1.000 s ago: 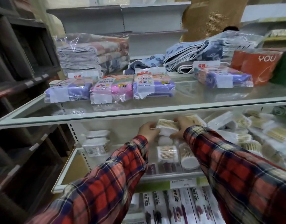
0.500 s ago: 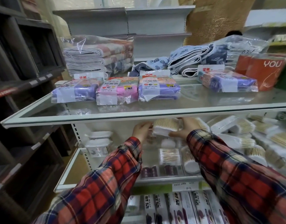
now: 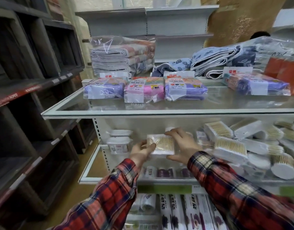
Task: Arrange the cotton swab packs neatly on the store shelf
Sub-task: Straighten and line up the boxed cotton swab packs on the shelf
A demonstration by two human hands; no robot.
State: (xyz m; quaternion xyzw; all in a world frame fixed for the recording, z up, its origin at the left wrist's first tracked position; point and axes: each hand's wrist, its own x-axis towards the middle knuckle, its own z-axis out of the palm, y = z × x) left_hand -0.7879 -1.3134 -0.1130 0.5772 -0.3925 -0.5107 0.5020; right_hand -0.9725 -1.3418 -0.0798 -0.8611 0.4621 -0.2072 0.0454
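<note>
A flat clear pack of wooden-stick cotton swabs hangs over the middle glass shelf, held from both sides. My left hand grips its left edge and my right hand clasps its right side and top. Both sleeves are red plaid. To the right, several more cotton swab packs and round tubs lie in a loose, untidy heap on the same shelf. Two white lidded boxes stand stacked at the shelf's left end.
The upper glass shelf juts out just above my hands and carries purple and pink bag packs and folded towels. Boxed rolls fill the shelf below. Dark wooden cubbies line the left side.
My hands have carried the swab pack leftward and lower on the shelf. The view has shifted closer and to the left.
</note>
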